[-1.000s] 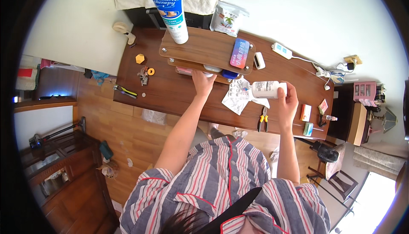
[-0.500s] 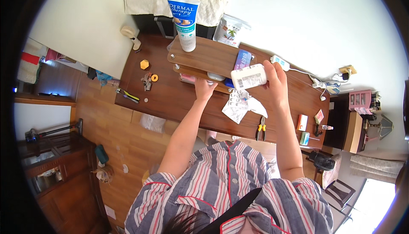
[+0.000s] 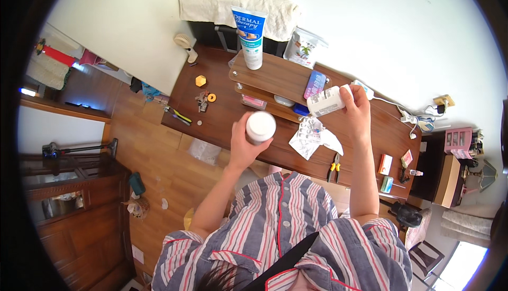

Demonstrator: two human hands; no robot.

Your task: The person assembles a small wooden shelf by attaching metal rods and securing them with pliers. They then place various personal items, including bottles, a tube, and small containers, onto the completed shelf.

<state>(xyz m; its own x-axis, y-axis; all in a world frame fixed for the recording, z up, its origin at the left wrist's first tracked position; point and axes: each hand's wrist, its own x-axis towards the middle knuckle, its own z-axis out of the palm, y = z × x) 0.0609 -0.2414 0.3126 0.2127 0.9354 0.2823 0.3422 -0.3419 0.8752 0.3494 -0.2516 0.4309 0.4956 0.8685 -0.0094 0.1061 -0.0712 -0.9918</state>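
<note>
My left hand (image 3: 243, 147) is closed around a white round-lidded bottle (image 3: 261, 126), its lid facing up, in front of the small wooden shelf (image 3: 278, 75). In my right hand (image 3: 359, 111), a white bottle with a printed label (image 3: 324, 102) is gripped at one end and tilted sideways over the shelf's right end. Below that bottle lie silver blister packs and crumpled white paper (image 3: 307, 138) on the brown desk (image 3: 227, 135). On the shelf top stand a blue-and-white tube (image 3: 251, 39) and a purple-blue box (image 3: 315, 83).
Pliers with yellow-black handles (image 3: 333, 168) lie near the desk's front edge. Keys (image 3: 202, 102), a yellow hexagonal block (image 3: 200, 81) and a handheld fan (image 3: 186, 47) sit at the left. Small boxes (image 3: 385, 165) lie to the right, with cables (image 3: 394, 106) along the wall.
My left hand has drawn back from under the shelf, bringing out the white round-lidded bottle. The right hand's bottle has turned slightly. The whole view has shifted.
</note>
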